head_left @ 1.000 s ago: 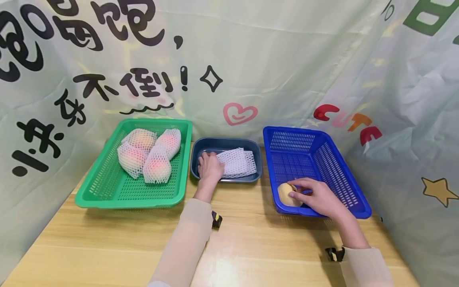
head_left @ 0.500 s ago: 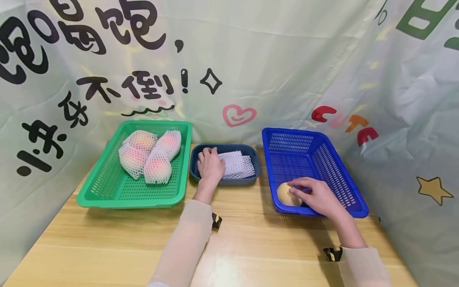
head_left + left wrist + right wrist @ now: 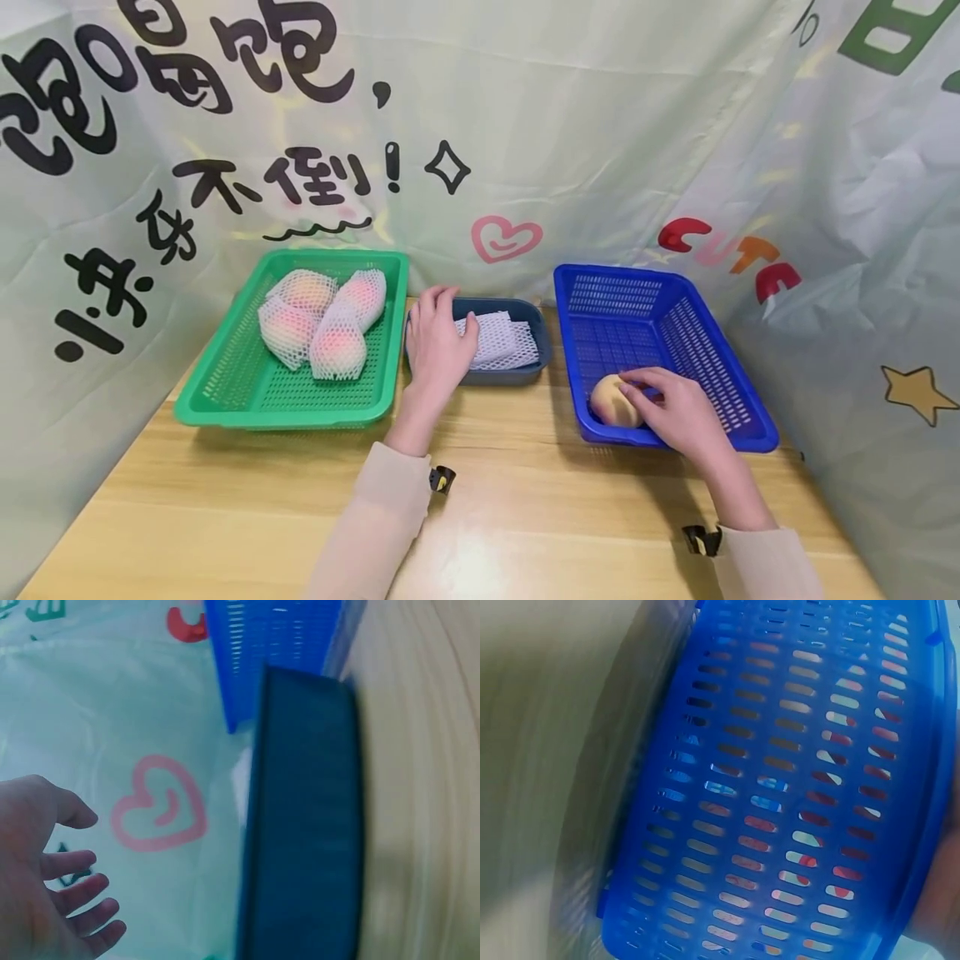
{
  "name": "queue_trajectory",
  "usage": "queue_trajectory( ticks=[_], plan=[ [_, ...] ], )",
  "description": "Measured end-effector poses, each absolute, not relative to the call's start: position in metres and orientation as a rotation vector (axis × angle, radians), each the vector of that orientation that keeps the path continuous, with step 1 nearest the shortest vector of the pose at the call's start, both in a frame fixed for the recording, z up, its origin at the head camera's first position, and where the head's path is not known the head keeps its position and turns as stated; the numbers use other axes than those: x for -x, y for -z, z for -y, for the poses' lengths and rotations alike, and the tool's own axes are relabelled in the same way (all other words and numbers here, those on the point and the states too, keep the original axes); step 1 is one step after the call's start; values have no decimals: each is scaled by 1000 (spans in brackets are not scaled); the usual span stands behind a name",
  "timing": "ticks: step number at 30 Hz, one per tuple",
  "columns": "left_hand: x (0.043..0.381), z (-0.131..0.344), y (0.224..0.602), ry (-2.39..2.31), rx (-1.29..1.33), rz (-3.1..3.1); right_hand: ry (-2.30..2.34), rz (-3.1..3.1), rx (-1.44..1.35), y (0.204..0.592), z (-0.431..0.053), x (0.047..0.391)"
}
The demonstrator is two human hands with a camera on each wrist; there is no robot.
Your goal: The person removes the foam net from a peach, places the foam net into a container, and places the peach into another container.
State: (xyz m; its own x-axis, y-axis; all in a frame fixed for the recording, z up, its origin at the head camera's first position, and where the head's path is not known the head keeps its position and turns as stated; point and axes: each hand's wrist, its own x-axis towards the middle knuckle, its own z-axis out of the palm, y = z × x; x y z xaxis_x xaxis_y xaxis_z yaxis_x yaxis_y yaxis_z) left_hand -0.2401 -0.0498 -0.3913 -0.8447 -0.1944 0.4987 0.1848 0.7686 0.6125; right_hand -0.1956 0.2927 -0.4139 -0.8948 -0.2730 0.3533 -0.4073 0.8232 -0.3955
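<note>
One yellowish fruit (image 3: 611, 402) sits low, right of centre in the head view, in the near end of the blue basket (image 3: 705, 358); it looks round, with no clear long axis. The right hand (image 3: 686, 412) pinches it, fingers pointing left. The left hand (image 3: 437, 346), fingers parted and holding nothing, points up over the left end of the tray (image 3: 502, 377), which runs left to right. The left wrist view shows those parted fingers at lower left. The right wrist view hides the right fingers behind basket wall.

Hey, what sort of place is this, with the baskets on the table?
Probably an improvised packing spot: a printed backdrop hangs behind a wooden table, which bears a green basket of net-wrapped fruits and a tray of foam nets.
</note>
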Motion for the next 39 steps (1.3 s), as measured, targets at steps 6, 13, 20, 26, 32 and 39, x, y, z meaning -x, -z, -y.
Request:
queue_trajectory(
  ticks=[6,13,20,26,32,39],
  plan=[
    [223,75,378,927,53,2282,-623,2671,-465,416,-289,185],
    [209,111,379,976,29,2215,-604,2572,-426,424,-285,172],
    [203,147,387,1041,4,2184,-587,2520,-441,432,-286,164],
    [202,178,391,1058,-54,2288,-543,2536,-458,436,-286,161],
    [208,208,395,1000,-76,2447,-398,2602,-497,438,-288,161],
    [219,237,399,919,-47,2644,-253,2643,-551,439,-290,159]
  ],
)
